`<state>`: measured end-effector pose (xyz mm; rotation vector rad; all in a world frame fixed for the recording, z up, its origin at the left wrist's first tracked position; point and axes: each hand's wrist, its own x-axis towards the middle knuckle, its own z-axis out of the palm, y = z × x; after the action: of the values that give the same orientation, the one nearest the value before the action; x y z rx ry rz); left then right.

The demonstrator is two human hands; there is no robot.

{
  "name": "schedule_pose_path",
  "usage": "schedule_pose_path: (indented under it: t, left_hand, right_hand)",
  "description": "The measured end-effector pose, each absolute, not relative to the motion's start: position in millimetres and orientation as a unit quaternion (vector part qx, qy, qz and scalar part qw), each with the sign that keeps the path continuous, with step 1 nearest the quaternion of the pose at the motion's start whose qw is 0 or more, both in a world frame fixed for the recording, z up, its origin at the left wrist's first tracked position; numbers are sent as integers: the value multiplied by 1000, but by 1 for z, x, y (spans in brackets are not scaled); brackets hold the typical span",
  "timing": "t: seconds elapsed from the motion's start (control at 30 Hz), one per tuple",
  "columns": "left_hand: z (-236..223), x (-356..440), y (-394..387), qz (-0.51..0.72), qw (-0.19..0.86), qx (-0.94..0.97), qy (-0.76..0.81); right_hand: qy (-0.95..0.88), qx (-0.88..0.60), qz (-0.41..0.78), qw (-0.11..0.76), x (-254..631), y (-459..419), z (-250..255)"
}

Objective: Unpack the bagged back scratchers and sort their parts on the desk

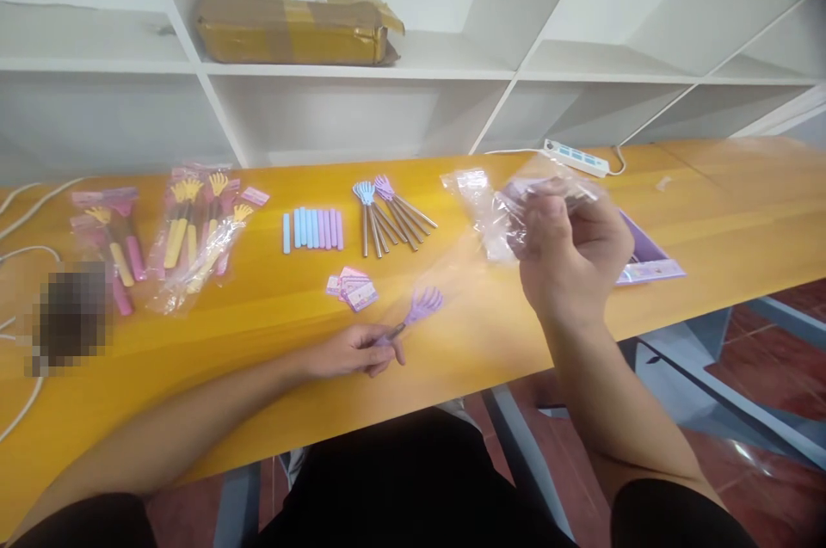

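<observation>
My left hand (pixel 358 350) is closed round the handle of a back scratcher with a purple claw head (pixel 424 304), low over the front of the table. Raised at the right, my right hand (pixel 574 247) pinches a clear plastic bag (pixel 516 195), somewhat blurred. More clear bags (pixel 481 208) lie beside it. Between the hands and the shelf lie metal rods with blue claw heads (pixel 365 193) and purple claw heads (pixel 385 187). Blue and purple handle tubes (pixel 316 228) stand in a row left of them. Small printed cards (pixel 354 286) lie near my left hand.
Bagged back scratchers with yellow and pink handles (pixel 194 230) lie on the left of the table (pixel 271 410), near white cables. A purple box (pixel 645 251) sits behind my right wrist. A power strip (pixel 576 157) lies at the back; a taped carton (pixel 297 21) rests on the shelf.
</observation>
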<state>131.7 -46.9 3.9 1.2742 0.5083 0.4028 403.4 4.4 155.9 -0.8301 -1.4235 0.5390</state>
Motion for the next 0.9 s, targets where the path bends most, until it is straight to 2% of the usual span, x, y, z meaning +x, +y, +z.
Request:
schedule_pose_path:
  t: [0.13, 0.17, 0.3, 0.37, 0.4, 0.47, 0.53, 0.6, 0.7, 0.8, 0.9]
  left_hand:
    - [3, 132, -48, 190, 746, 597, 228]
    - [3, 132, -49, 184, 745, 599, 230]
    - [0, 132, -48, 164, 752, 592, 239]
    - [-1, 131, -48, 161, 756, 588, 237]
    - [-2, 131, -48, 162, 759, 585, 235]
    - [-2, 131, -47, 164, 763, 579, 236]
    - [-2, 130, -47, 168, 767, 572, 237]
    - [-1, 129, -47, 172, 769, 569, 236]
    - [3, 129, -47, 173, 776, 559, 235]
    - [7, 130, -46, 177, 791, 536, 234]
    - [8, 132, -46, 188, 801, 518, 236]
  right_hand:
    - [-702, -347, 391, 484, 398, -10, 134]
    - [-693, -358, 389, 491, 401, -8, 128]
    - [-530, -379, 295, 699, 447, 49, 118]
    - [-527, -438, 277, 674, 484, 98, 119]
    - [-540, -506, 241, 628, 501, 121, 119]
    - [-580, -656, 160, 456, 528, 161, 115]
    - [-601, -726, 128, 308, 542, 186, 106]
    - [-618, -744, 128, 221, 546, 201, 94]
    - [-628, -761, 89, 135, 550, 212, 82]
    - [-621, -770, 17, 148, 552, 213, 79]
    - [-641, -728, -7, 245, 536, 188, 78]
